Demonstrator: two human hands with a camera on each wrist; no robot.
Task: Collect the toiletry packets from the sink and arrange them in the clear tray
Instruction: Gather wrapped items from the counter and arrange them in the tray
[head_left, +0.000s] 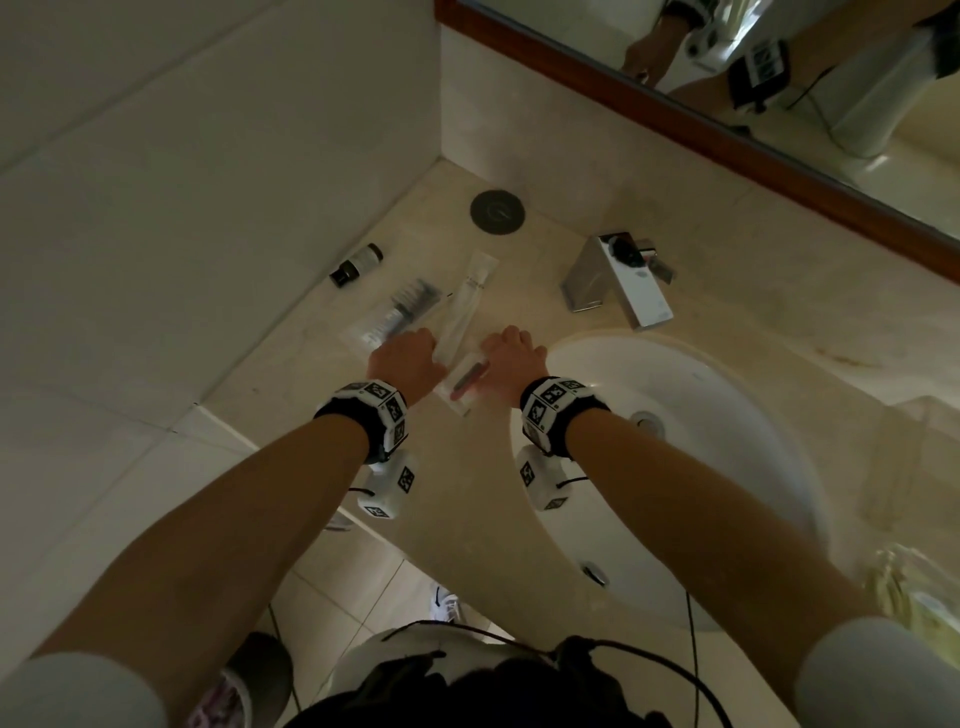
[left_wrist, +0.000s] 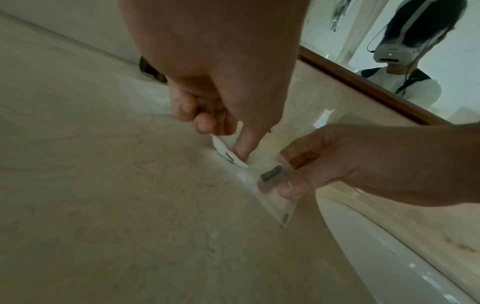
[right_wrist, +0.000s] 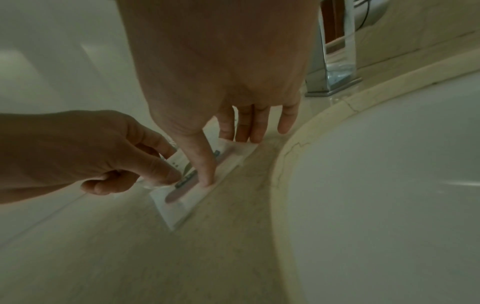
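Two hands are down on the beige surface, just left of the white sink. The left hand has its grip curled, thumb and fingers pinching the end of a long thin white packet. The right hand has a loose grip: its thumb presses down on a flat clear packet with a pink stick inside, and its straight fingers touch the packet's far end. This packet lies flat between the two hands, near the sink's rim. Another clear packet with a dark comb lies past the left hand. A small dark bottle lies by the wall. The shiny tap stands behind the sink. I cannot see the tray.
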